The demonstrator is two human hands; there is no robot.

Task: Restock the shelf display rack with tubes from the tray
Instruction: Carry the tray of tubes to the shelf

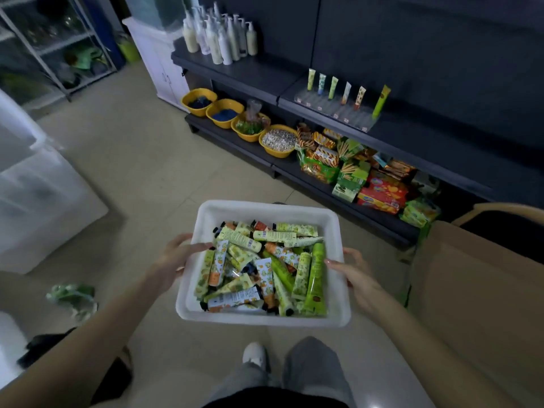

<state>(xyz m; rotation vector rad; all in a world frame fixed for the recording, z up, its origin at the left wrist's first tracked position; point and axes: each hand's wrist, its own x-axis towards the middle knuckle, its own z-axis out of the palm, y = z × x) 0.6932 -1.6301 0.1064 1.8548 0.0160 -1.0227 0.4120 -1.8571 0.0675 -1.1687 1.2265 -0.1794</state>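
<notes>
- I had the white tray [266, 209] gripped by both side rims: left hand [173, 256] clamped on the left edge, right hand [357, 273] clamped on the right.
- Tubes [262, 267] lay heaped loose inside the tray.
- The clear display rack [338, 108] sat on the dark shelf [253, 73] ahead, well apart from the tray, with six tubes standing upright along its back row.

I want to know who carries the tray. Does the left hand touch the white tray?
Touching. The head view shows the left hand gripping the white tray at its left rim, fingers curled over the edge.
</notes>
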